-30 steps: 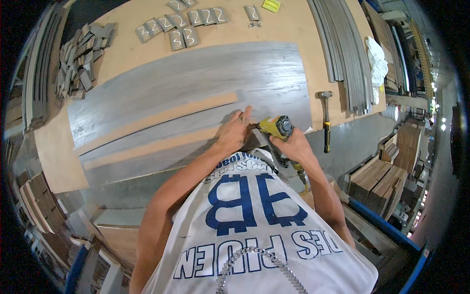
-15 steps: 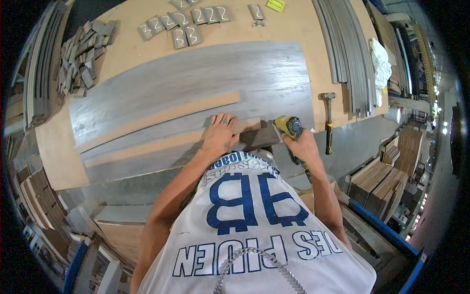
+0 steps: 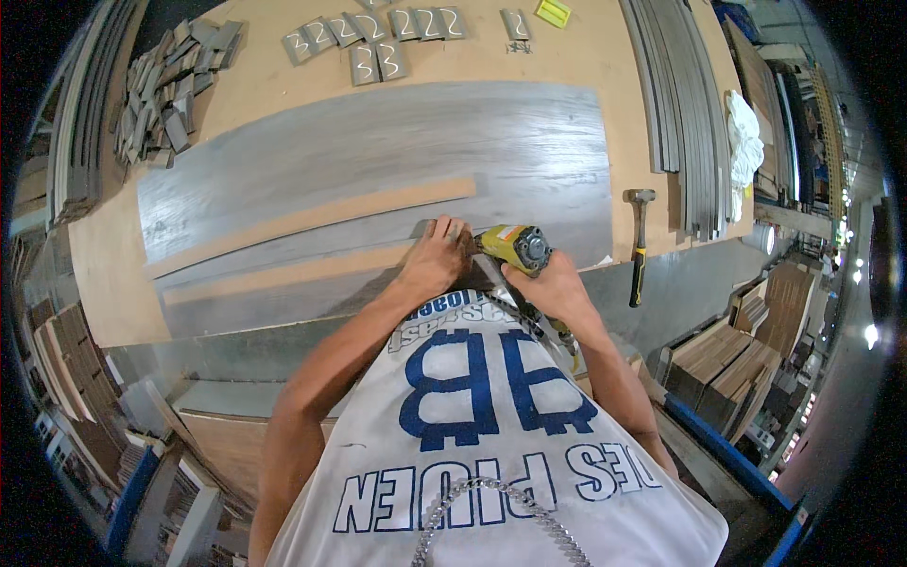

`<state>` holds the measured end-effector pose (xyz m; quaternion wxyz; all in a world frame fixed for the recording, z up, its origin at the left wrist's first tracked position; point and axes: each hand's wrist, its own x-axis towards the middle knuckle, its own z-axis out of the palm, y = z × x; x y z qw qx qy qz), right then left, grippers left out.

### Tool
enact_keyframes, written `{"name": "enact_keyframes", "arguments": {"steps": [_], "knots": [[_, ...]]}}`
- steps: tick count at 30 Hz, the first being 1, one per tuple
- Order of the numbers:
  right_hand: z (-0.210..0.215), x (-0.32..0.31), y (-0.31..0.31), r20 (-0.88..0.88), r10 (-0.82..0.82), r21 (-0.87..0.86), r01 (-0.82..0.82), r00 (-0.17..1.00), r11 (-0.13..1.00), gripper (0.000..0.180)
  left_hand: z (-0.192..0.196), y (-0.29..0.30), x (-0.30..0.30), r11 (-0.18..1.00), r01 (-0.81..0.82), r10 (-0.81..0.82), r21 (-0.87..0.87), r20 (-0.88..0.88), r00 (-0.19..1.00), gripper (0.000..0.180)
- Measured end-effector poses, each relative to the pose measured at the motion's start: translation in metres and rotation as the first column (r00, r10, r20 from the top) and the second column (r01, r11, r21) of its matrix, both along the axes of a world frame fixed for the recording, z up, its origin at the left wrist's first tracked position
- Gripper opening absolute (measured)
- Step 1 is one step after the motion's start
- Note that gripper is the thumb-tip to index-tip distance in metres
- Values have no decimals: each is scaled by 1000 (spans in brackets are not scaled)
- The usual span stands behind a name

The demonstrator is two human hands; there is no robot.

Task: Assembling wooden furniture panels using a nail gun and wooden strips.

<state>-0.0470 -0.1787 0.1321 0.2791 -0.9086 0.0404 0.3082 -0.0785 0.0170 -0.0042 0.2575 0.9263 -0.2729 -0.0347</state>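
Plywood makes up the bench (image 3: 586,123), which fills the upper half of the view and bears everything else. On it lies a wide grey panel (image 3: 378,142), its grain running left to right, and along the panel's near side lie narrower grey strips (image 3: 283,255) with bare bench showing between them as two tan bands. Long grey slats (image 3: 680,104) are stacked along the right part of the bench, with a white rag (image 3: 744,142) lying against their outer edge. At the far left corner sits a loose heap of small grey offcuts (image 3: 165,90), and along the far edge a row of small grey sample tiles (image 3: 378,38) with a yellow tag (image 3: 553,12) just beside them. A hammer (image 3: 639,246) with a black and yellow handle lies near the bench's right near edge, well apart from the hands. The left hand (image 3: 433,263) lies palm down on the near strip, fingers (image 3: 444,229) close together and pressed flat on the wood, clamped on nothing. Just beside it, the right hand (image 3: 553,288) is wrapped around the grip of a yellow nail gun (image 3: 515,248), fingers closed on it, with the tool's nose set down at the strip right next to the left hand's fingertips. A coiled hose runs down from the gun over the person's white shirt.
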Motion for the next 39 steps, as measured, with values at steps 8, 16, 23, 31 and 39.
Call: {"name": "enact_keyframes", "arguments": {"steps": [8, 16, 23, 31, 39], "knots": [[-6, -2, 0, 24, 40, -38, -39, 999, 999, 38, 6, 2, 1, 999, -9, 6, -51, -54, 999, 47], [4, -3, 13, 75, 85, -54, -81, 994, 995, 36, 9, 0, 2, 998, -25, 18, -51, -129, 991, 50], [5, -4, -8, -68, -5, 19, 7, 998, 1000, 39, 8, 1, 3, 999, -38, 30, -38, -182, 983, 55], [-4, -10, -11, -33, 35, -43, -37, 999, 998, 39, 16, 0, 6, 998, -52, 45, -27, -212, 976, 55], [7, -9, -10, 45, 80, -41, -78, 996, 996, 39, 45, 13, 2, 986, -164, 162, 6, -201, 966, 51]]}}
